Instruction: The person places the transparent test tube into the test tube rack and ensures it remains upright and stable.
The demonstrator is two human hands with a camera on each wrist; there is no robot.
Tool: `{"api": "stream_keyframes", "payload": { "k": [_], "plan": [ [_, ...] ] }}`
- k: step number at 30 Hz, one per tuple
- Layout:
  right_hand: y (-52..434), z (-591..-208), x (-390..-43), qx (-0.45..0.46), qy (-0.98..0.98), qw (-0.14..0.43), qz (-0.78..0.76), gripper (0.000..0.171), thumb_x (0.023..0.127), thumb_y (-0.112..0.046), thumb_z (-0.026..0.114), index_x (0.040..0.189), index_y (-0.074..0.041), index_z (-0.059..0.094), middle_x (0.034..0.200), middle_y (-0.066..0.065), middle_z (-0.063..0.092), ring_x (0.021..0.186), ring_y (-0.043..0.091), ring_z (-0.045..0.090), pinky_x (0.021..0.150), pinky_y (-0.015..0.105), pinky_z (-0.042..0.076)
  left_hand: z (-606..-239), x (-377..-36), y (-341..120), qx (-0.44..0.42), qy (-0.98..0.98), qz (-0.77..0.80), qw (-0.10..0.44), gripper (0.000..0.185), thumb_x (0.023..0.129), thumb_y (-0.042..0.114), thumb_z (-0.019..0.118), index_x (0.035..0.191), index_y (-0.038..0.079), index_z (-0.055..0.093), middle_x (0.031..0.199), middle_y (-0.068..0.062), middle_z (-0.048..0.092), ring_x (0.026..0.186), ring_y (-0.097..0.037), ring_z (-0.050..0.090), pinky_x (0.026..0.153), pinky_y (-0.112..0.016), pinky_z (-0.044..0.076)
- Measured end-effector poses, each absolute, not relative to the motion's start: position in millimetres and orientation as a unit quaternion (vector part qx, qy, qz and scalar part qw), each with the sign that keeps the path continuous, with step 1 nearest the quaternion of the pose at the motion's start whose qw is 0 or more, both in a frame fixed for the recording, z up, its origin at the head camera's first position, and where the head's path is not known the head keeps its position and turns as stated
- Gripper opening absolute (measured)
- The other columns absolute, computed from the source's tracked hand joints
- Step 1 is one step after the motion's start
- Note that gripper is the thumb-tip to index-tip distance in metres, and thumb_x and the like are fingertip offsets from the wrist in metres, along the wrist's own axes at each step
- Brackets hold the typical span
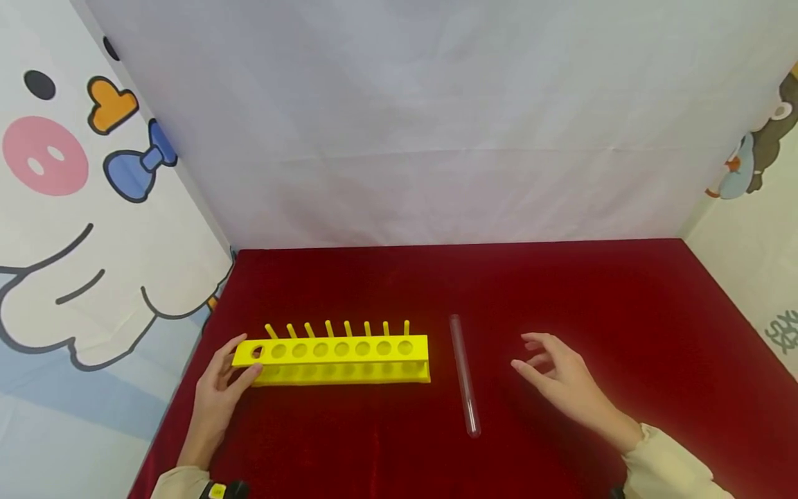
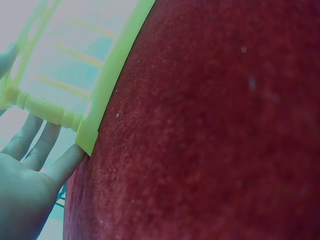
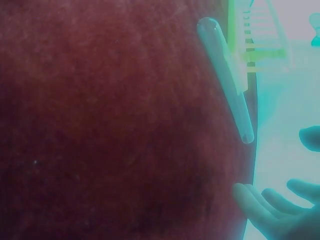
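Note:
A yellow test tube rack [image 1: 341, 358] stands upright at the left of the red cloth, with a row of round holes and several pegs along its back. My left hand [image 1: 218, 396] holds the rack's left end, thumb at the front and fingers behind. In the left wrist view, fingertips touch the end of the rack [image 2: 106, 85]. A clear glass test tube [image 1: 464, 378] lies on the cloth just right of the rack. My right hand [image 1: 564, 384] hovers to the right of the tube, apart from it, fingers slightly bent and holding nothing. The right wrist view also shows the tube [image 3: 227, 77].
A dark red velvet cloth [image 1: 592, 291] covers the table. Behind it hangs a white curtain [image 1: 436, 138]. Cartoon-printed sheets flank the table, a large one [image 1: 68, 256] at the left and another [image 1: 748, 229] at the right.

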State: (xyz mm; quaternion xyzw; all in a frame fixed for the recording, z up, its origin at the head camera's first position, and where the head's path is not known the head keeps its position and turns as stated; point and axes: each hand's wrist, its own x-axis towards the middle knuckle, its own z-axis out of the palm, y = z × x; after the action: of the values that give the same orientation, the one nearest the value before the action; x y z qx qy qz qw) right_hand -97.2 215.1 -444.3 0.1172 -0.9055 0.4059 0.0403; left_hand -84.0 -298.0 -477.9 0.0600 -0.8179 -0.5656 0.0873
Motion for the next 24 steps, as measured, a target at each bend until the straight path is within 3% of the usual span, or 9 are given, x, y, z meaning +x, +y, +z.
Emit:
{"api": "stream_keyframes", "payload": {
  "k": [8,17,24],
  "plan": [
    [209.2,-447.3,-102.5,0.127,-0.902,0.033,0.411,0.048,0.084,-0.025,0.073,0.122,-0.003,0.055,0.107,0.015,0.061,0.083,0.020,0.064,0.068,0.029,0.053,-478.4,-83.9,-298.6,0.063,-0.818,-0.566,0.081,0.058,0.093,0.021,0.061,0.146,0.021,0.036,0.126,0.003,0.048,0.107,-0.004,0.050,0.081,-0.011,0.045],
    [198.5,-450.1,-105.9,0.131,-0.895,0.018,0.427,0.048,0.083,-0.025,0.074,0.121,-0.003,0.055,0.108,0.015,0.060,0.084,0.019,0.063,0.070,0.033,0.055,-476.2,-80.9,-299.2,0.051,-0.805,-0.585,0.079,0.057,0.093,0.014,0.060,0.145,0.019,0.038,0.129,-0.009,0.049,0.106,-0.006,0.052,0.081,-0.013,0.046],
    [189.7,-452.1,-108.1,0.132,-0.890,0.008,0.436,0.048,0.082,-0.026,0.074,0.120,-0.004,0.056,0.107,0.014,0.061,0.083,0.017,0.064,0.068,0.030,0.053,-477.0,-80.4,-300.0,0.048,-0.808,-0.582,0.079,0.058,0.093,0.015,0.061,0.145,0.020,0.037,0.128,-0.010,0.049,0.105,-0.004,0.053,0.081,-0.013,0.046]
  ]
}}
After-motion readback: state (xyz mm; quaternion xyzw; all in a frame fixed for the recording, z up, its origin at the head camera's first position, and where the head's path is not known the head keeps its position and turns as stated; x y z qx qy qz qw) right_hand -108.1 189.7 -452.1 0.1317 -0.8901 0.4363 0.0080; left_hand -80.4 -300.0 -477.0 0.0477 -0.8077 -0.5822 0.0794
